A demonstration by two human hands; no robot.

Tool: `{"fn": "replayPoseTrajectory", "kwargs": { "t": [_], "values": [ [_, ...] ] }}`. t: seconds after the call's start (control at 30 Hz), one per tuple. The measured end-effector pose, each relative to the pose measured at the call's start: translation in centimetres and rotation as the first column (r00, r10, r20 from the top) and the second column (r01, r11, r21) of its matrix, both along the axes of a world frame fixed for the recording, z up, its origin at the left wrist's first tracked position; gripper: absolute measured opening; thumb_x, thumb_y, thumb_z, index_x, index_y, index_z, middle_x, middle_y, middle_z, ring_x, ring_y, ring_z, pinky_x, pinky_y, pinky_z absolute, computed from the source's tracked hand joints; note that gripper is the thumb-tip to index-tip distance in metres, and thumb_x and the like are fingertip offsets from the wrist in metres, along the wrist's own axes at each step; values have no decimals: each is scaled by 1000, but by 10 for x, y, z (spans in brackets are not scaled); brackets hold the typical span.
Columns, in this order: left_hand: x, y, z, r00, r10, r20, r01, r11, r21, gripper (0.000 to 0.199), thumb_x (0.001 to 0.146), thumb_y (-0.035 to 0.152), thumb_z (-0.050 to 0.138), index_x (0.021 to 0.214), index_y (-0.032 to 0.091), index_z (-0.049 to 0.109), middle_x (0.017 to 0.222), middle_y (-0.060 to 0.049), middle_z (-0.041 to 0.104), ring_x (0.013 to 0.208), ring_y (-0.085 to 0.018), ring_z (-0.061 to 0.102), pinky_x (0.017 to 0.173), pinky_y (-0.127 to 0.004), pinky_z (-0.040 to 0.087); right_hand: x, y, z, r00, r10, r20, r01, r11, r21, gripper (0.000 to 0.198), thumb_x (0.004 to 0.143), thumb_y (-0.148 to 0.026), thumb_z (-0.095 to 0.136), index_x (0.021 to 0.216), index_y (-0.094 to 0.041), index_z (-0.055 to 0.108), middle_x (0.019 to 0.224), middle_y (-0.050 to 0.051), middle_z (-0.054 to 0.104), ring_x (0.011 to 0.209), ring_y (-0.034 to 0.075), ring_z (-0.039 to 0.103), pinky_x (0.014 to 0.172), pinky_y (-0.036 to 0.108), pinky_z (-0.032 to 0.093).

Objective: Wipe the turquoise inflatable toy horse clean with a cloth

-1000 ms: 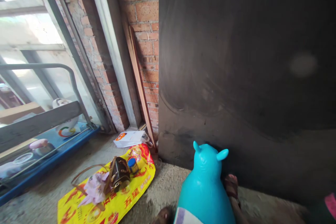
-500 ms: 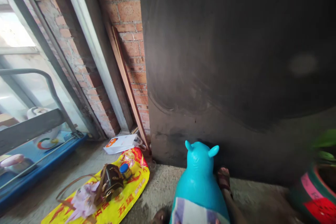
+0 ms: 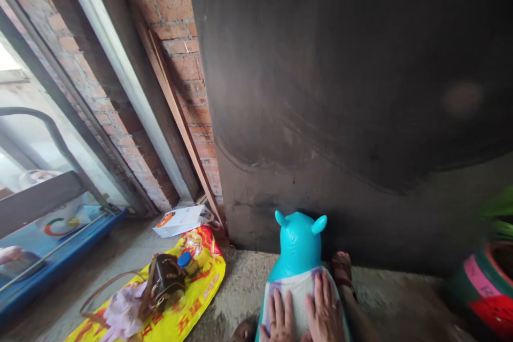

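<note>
A turquoise inflatable animal toy (image 3: 298, 246) with two small ears stands between my feet, its head toward the dark board. Over its back lies a white cloth (image 3: 297, 291) with purple stripes. My left hand (image 3: 278, 318) rests flat on the cloth's left part, fingers stretched out. My right hand (image 3: 325, 312) lies flat on the right part with its fingers apart, reaching near the cloth's front edge. Both wrists are below the picture's lower edge.
A large dark board (image 3: 340, 91) stands just ahead. On the left floor, a yellow plastic sheet (image 3: 196, 299) bears a brown handbag (image 3: 168, 278) and a blue-lidded jar (image 3: 187, 263). Further left is a blue cart (image 3: 80, 246); a green pot (image 3: 460, 288) stands at right.
Both hands have come up into view and forward over the toy's back. The cloth now reaches further toward the toy's head. The view has turned slightly right.
</note>
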State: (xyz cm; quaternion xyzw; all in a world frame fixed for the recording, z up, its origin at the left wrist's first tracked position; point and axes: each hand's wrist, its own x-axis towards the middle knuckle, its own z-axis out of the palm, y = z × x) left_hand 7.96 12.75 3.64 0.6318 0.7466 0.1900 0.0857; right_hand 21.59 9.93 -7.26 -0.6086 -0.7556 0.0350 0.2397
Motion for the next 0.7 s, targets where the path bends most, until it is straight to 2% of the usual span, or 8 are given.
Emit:
{"fn": "replayPoseTrajectory", "kwargs": {
  "t": [0.07,0.13,0.23,0.3,0.37,0.47,0.53,0.7],
  "values": [
    [1,-4,1,1000,-2,-9,2,999,32,82,88,75,10,120,23,64,115,-15,66,128,-34,43,118,-54,-3,-1,3,1,1000,-22,-15,22,1000,0,37,92,-45,55,121,-22,56,129,8,55,111,21,56,95,44,51],
    [1,-8,4,1000,3,-28,-2,999,39,81,88,73,7,118,26,65,114,-13,67,126,-35,45,118,-56,-1,2,8,4,998,-50,-25,50,999,3,39,92,-47,54,121,-22,57,127,8,57,110,21,57,94,44,51],
    [0,-8,13,1000,5,-23,-5,1000,-7,77,88,73,3,118,35,64,113,-5,68,122,-32,49,118,-56,6,8,10,9,996,-85,-34,86,996,12,40,94,-49,46,120,-23,60,127,6,60,114,27,57,95,45,50],
    [-1,-4,18,1000,2,-8,-2,1000,-26,75,87,74,5,120,37,62,115,-4,67,120,-31,51,117,-57,10,11,7,10,995,-95,-33,95,995,16,41,95,-48,38,120,-27,63,128,2,62,120,31,55,95,44,49],
    [-2,0,21,1000,6,5,-6,1000,-28,74,87,73,7,122,38,60,118,-4,66,121,-32,51,115,-61,15,13,2,10,995,-95,-29,95,995,16,41,96,-48,35,122,-30,61,129,1,62,123,29,54,97,43,48],
    [-3,0,21,1000,13,21,-12,999,-36,76,87,71,1,123,40,60,120,-3,67,127,-35,46,111,-62,22,12,3,8,996,-84,-16,84,996,0,44,94,-53,43,129,-28,55,133,6,58,122,25,54,101,47,46],
    [-3,-3,18,999,16,28,-15,999,-36,76,88,71,2,123,37,60,123,-4,65,128,-33,45,113,-59,19,12,8,6,997,-74,-7,74,997,-19,47,91,-56,48,127,-27,56,132,7,57,120,26,54,101,48,46],
    [-2,-9,9,998,14,60,-11,999,-39,79,87,75,12,124,26,61,126,-11,63,128,-30,45,120,-51,-1,7,9,1,999,-32,32,34,997,-69,39,93,-49,51,119,-21,59,127,6,57,112,23,56,96,44,49]
  ]
}}
